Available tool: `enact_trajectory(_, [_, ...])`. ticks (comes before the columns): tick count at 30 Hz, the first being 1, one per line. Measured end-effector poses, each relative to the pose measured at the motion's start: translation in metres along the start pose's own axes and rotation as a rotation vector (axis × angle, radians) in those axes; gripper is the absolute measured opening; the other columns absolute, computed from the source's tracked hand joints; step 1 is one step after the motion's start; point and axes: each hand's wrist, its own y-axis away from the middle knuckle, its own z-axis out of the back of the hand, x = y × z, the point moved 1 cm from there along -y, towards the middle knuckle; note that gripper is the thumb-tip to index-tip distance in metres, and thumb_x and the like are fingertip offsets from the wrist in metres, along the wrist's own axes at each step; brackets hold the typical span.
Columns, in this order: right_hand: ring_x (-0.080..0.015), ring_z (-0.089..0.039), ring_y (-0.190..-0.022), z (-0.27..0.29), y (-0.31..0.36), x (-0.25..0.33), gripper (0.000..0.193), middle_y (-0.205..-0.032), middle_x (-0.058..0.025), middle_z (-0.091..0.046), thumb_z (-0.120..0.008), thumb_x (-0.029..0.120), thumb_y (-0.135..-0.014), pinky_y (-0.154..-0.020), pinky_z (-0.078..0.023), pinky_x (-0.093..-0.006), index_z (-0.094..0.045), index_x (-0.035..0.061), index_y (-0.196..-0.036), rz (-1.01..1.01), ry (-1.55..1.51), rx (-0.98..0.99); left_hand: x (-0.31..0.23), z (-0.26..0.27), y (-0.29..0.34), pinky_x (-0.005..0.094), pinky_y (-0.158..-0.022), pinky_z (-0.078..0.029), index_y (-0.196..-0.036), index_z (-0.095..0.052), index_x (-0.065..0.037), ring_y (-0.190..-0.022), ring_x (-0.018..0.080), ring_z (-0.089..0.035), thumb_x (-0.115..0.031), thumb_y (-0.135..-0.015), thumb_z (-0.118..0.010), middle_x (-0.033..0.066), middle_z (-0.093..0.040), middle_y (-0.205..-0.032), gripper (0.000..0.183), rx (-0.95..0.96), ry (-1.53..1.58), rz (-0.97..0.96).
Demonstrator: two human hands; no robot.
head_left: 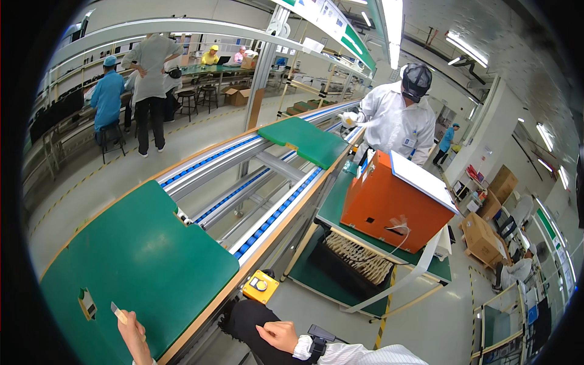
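Observation:
Between the fingers of my left hand is a small flat strip with a grey tip; its exact kind is too small to tell. The hand is closed on it, just above the near green board on the conveyor line. This board has a notch at its far edge and a small slot close to my left hand. My right hand rests on my black-clad leg, loosely curled, with nothing visible in it. A dark watch sits on that wrist.
A second green board lies farther along the conveyor. A yellow control box is fixed at its right edge. To the right, a cart bears an orange box. A masked person in white stands beyond.

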Motion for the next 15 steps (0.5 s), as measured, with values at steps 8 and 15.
enact_trajectory(8, [-0.0219, -0.042, -0.035, 0.0004, -0.0001, -0.0025, 0.032, -0.043, -0.0072, -0.039, -0.062, 0.011, -0.072, -0.035, -0.031, -0.0297, -0.041, 0.0057, -0.049, -0.035, 0.018, 0.033, -0.0104, -0.0064, 0.0030, 0.0189, -0.034, -0.022, -0.079, -0.042, -0.008, -0.036, 0.0039, -0.030, -0.014, -0.082, -0.048, -0.0025, -0.035, -0.056, 0.009, 0.030, -0.037, 0.034])
enact_trajectory(15, [-0.0214, -0.042, -0.035, -0.0003, -0.0007, -0.0019, 0.031, -0.043, -0.0071, -0.040, -0.062, 0.011, -0.071, -0.035, -0.031, -0.0288, -0.043, 0.0052, -0.049, -0.018, 0.007, 0.024, -0.0095, -0.0078, 0.0022, 0.0190, -0.034, -0.023, -0.078, -0.042, -0.007, -0.037, 0.0032, -0.031, -0.017, -0.084, -0.048, -0.0004, -0.040, -0.066, 0.013, -0.002, 0.047, 0.039])
